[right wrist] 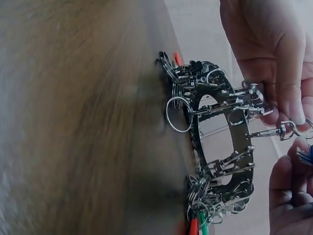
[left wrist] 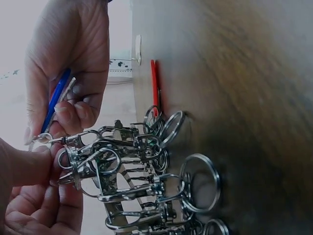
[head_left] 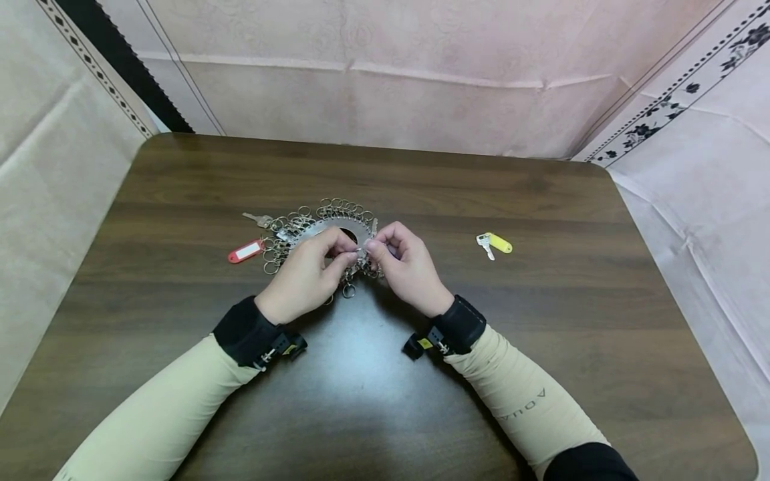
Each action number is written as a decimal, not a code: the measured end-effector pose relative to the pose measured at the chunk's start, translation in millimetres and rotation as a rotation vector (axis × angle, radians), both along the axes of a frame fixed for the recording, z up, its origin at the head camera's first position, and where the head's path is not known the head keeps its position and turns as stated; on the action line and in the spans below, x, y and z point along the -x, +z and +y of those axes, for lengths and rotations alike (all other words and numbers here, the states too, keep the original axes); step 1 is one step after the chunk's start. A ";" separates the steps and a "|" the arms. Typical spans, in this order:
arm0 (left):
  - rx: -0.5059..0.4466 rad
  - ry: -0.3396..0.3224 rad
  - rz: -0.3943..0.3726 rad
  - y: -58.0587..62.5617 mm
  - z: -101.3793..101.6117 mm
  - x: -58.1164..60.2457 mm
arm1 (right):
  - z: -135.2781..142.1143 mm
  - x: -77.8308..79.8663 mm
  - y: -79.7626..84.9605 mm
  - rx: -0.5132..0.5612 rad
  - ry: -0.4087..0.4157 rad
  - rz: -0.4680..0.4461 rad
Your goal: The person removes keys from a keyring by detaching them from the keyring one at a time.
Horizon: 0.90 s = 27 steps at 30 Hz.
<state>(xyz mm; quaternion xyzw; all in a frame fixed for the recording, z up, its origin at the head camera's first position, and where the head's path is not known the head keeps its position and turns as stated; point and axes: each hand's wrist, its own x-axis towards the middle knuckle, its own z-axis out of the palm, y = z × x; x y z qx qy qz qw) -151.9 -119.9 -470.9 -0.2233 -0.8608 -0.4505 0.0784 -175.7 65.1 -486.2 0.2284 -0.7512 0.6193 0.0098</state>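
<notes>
A curved metal key holder plate (right wrist: 238, 134), fringed with snap hooks and split rings, stands on the table between my hands. My left hand (head_left: 309, 270) pinches a small split ring (left wrist: 41, 140) at the end of a snap hook (right wrist: 269, 132), near the plate's edge. My right hand (head_left: 409, 267) meets it fingertip to fingertip, holding a blue key tag (left wrist: 56, 100) and a key (left wrist: 69, 89) partly inside its curled fingers. From the plate's left side extend a red key tag (head_left: 245, 252) with a white label and a silver key (head_left: 259, 219).
To the right on the brown wooden table (head_left: 541, 321) lie a yellow key tag (head_left: 500, 244) and a silver key (head_left: 484, 244). Green (right wrist: 203, 223) and red (right wrist: 194, 226) tags show low on the holder in the right wrist view. Pale cloth (head_left: 391, 107) hangs behind the table.
</notes>
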 end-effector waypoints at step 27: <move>0.079 -0.011 -0.119 -4.5 0.7 -2.3 | -4.0 -12.6 21.2 0.003 0.014 -0.069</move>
